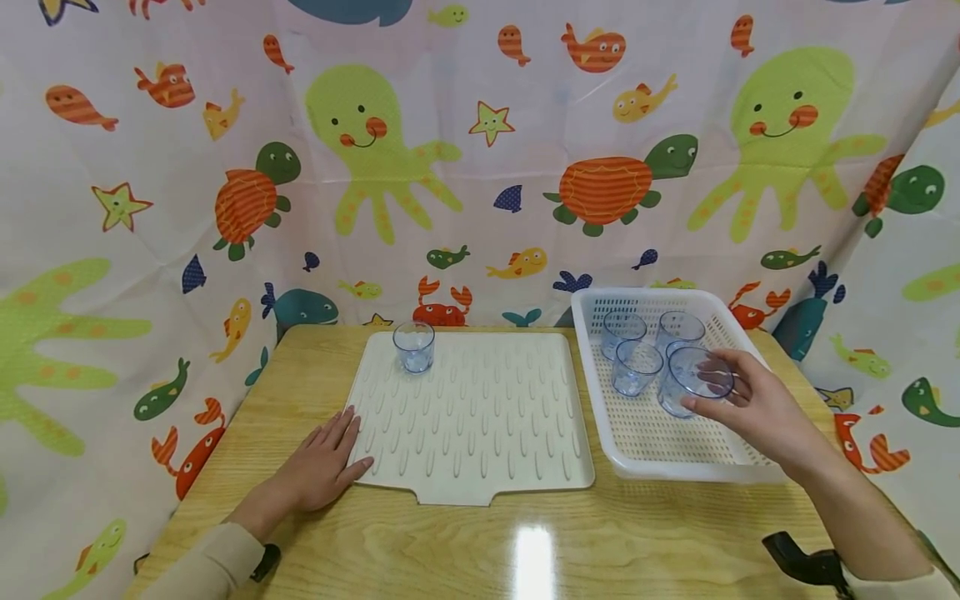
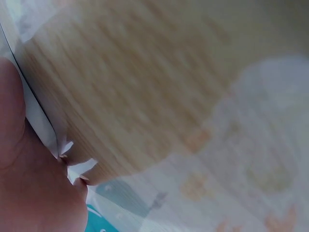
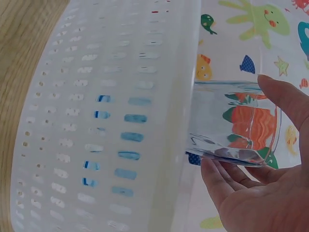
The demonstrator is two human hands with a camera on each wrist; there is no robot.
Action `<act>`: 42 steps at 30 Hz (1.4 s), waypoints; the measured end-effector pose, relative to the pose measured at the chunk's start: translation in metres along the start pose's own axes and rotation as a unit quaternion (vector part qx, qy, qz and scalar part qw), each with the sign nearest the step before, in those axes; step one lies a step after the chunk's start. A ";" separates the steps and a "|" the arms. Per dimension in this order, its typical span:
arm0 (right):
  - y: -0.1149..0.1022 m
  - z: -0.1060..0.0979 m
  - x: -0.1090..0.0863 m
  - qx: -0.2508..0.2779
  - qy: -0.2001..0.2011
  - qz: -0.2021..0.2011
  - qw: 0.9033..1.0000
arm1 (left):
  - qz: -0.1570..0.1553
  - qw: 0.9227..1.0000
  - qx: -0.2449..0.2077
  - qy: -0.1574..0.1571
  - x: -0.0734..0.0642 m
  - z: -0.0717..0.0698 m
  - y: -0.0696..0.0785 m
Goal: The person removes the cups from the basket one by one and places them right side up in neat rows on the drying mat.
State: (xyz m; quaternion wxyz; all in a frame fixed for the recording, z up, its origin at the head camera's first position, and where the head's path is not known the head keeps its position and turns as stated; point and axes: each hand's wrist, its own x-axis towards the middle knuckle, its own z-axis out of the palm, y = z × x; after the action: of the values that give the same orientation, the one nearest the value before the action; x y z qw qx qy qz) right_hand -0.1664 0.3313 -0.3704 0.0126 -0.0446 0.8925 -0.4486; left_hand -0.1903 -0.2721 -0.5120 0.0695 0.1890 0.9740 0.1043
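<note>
My right hand [image 1: 738, 404] grips a clear bluish glass [image 1: 678, 390] over the white basket. In the right wrist view, the thumb is at one end of this glass [image 3: 231, 121] and the other fingers are at the opposite end, with the glass showing past the basket's rim. Three similar glasses [image 1: 634, 371] stand upright in the basket just beyond it. The left hand [image 1: 318, 467] rests flat at the left edge of a cream ridged draining mat [image 1: 480, 417], its fingertips on that edge. Another glass [image 1: 415, 354] stands upright on the mat's back left part.
The white perforated basket [image 1: 611, 446] stands on the wooden table [image 1: 600, 542], to the right of the mat. Behind and at both sides hangs a curtain [image 1: 465, 192] printed with sea animals. A dark strap [image 1: 798, 558] shows by the right wrist.
</note>
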 end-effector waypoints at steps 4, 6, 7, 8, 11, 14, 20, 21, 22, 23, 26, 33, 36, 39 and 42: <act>-0.005 0.001 0.002 0.002 0.001 -0.009 1.000 | 0.001 1.000 0.003 0.006 0.000 0.001 -0.002; -0.008 0.002 0.004 0.004 0.001 -0.016 1.000 | -0.003 1.000 0.013 0.007 0.000 0.002 -0.002; -0.009 0.002 0.004 0.006 0.001 -0.020 1.000 | -0.004 1.000 0.016 0.008 0.000 0.001 -0.002; -0.011 0.003 0.004 0.006 0.000 -0.023 1.000 | -0.003 1.000 0.013 0.008 0.000 0.000 -0.001; -0.015 0.004 0.006 0.007 -0.002 -0.033 0.999 | -0.002 1.000 -0.001 0.002 -0.001 -0.005 0.003; -0.018 0.006 0.007 0.007 -0.003 -0.039 0.999 | 0.003 1.000 -0.015 -0.002 -0.003 -0.011 0.009; -0.025 0.009 0.009 0.006 -0.011 -0.035 0.999 | 0.004 1.000 -0.002 0.001 -0.006 -0.016 0.013; -0.026 0.010 0.009 0.005 -0.012 -0.034 0.999 | 0.002 1.000 0.001 -0.001 -0.006 -0.016 0.014; -0.027 0.010 0.009 0.004 -0.014 -0.033 0.999 | 0.000 1.000 0.002 -0.003 -0.006 -0.017 0.014; -0.028 0.011 0.010 0.005 -0.015 -0.033 0.999 | -0.001 1.000 0.005 -0.004 -0.006 -0.016 0.014; -0.030 0.011 0.010 0.007 -0.017 -0.036 0.999 | -0.001 1.000 0.003 -0.003 -0.005 -0.013 0.011; -0.035 0.014 0.010 0.013 -0.016 -0.046 0.999 | 0.001 1.000 0.008 0.005 -0.003 -0.006 0.005; -0.037 0.015 0.011 0.015 -0.016 -0.052 0.998 | 0.002 1.000 0.002 0.001 -0.003 -0.008 0.007; -0.039 0.017 0.011 0.014 -0.016 -0.059 0.998 | 0.000 1.000 0.004 -0.004 -0.003 -0.009 0.007; -0.042 0.018 0.012 0.007 -0.016 -0.062 0.998 | 0.003 1.000 0.007 0.001 -0.003 -0.008 0.006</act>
State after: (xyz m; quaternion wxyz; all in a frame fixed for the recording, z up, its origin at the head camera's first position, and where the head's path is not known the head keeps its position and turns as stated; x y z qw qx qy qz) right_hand -0.1747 0.2908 -0.3474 -0.0003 -0.1068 0.8844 -0.4543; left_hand -0.1867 -0.2690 -0.5025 0.0672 0.1923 0.9742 0.0975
